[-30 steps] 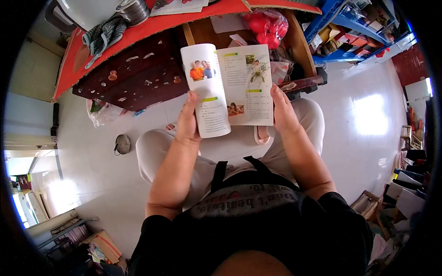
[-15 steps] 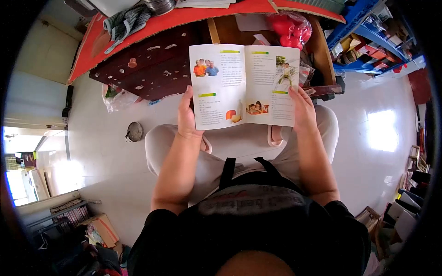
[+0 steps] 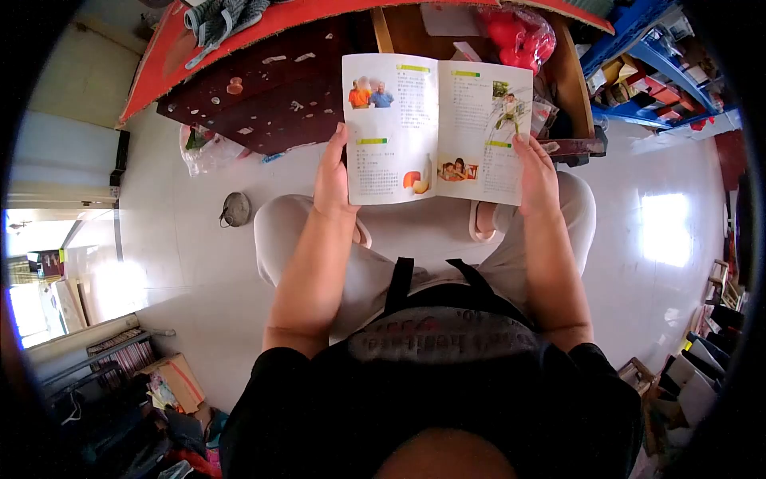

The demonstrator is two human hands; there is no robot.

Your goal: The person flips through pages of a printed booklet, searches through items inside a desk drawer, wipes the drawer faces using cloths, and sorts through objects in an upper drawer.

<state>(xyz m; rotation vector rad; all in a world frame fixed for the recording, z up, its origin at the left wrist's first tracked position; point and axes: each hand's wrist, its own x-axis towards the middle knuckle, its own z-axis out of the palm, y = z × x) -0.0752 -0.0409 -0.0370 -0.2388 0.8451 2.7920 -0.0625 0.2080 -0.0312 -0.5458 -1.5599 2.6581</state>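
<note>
Head view. Opened booklet [image 3: 437, 132], held above the lap between two hands, its printed pages facing the wearer. Left hand [image 3: 333, 180]: fingers pinching the outer edge of the left page, largely hidden behind it. Right hand [image 3: 541, 182]: fingers likewise pinching the right page's edge, thumb at the margin. Beyond the booklet, a pulled-out drawer [image 3: 576, 80] under the red-topped bench [image 3: 299, 16] contains a clear bag [image 3: 523, 40] of red items.
</note>
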